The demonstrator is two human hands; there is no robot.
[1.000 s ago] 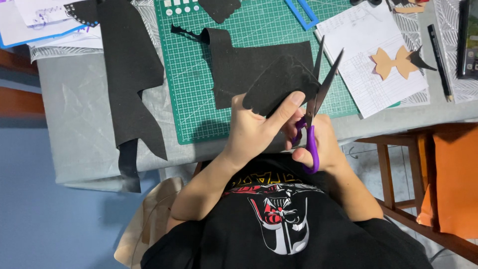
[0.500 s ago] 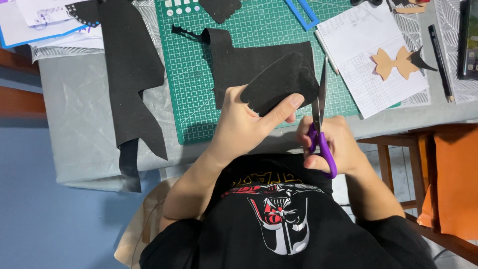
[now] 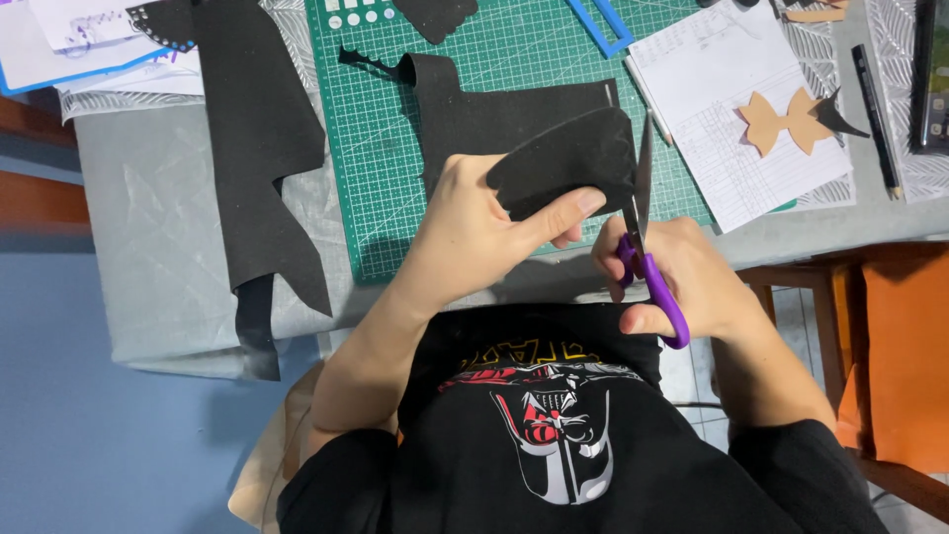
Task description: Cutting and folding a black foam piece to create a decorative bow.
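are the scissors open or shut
Shut: the scissors' blades show as one narrow strip beside the black piece, no gap.

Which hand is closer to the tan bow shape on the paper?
Right. The right hand, holding the purple scissors, is below and just left of the tan bow cutout; the left hand is farther left, gripping the black piece.

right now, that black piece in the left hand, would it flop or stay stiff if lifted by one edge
The black piece probably bends softly: it arches over the left hand rather than lying flat. It looks thin and light, pinched by the thumb alone. Its matte, felt-like surface likely grips, not slips, as the scissors in the right hand cut.
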